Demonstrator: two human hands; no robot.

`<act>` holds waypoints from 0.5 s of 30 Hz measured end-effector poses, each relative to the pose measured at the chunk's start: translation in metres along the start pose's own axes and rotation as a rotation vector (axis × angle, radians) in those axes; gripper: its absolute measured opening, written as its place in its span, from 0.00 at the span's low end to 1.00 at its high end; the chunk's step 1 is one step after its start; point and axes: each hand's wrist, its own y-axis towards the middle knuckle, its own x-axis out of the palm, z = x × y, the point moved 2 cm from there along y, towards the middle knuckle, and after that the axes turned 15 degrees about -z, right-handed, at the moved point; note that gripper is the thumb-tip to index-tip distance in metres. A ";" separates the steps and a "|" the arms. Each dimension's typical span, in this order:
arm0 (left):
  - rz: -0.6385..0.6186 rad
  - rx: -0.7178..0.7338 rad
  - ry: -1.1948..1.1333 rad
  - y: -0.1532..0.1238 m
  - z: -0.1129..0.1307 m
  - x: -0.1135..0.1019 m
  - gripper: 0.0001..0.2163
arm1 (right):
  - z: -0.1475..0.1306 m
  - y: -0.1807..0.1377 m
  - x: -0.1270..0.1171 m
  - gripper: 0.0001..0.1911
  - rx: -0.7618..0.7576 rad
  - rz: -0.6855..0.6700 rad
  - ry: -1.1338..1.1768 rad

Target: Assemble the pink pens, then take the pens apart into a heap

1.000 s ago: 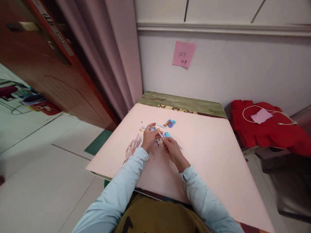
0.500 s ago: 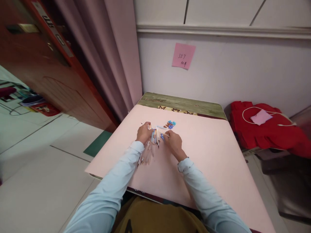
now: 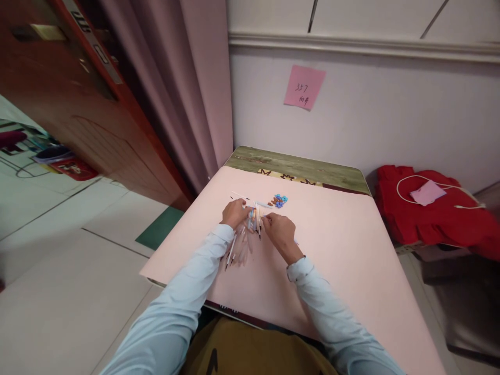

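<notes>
A bunch of thin pens or pen refills (image 3: 244,239) lies on the pink sheet (image 3: 332,250) that covers the table, their tips pointing toward me. My left hand (image 3: 233,213) is curled over the upper left end of the bunch. My right hand (image 3: 280,229) is closed on its upper right side, fingers pinched at the pens. A small heap of blue and brown caps (image 3: 278,200) lies just beyond my hands. One loose white stick (image 3: 241,196) rests beyond my left hand.
The table's green wooden far edge (image 3: 297,164) meets a white wall with a pink sticky note (image 3: 304,87). A mauve curtain (image 3: 191,88) and a red-brown door (image 3: 78,99) stand at left. Red cloth with a white cable (image 3: 437,208) lies at right.
A second ago both hands held one pen between them above the sheet. They have since moved forward and come down onto the bunch, which now lies gathered between them.
</notes>
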 end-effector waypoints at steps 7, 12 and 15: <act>0.183 0.133 0.167 0.045 -0.029 -0.017 0.24 | 0.002 0.031 0.001 0.17 0.018 0.056 0.035; -0.025 0.206 0.273 0.074 -0.039 -0.017 0.22 | -0.002 0.055 0.003 0.17 0.006 -0.012 0.100; -0.012 0.226 0.272 0.072 -0.039 -0.014 0.16 | 0.008 0.054 0.002 0.17 -0.043 -0.005 0.128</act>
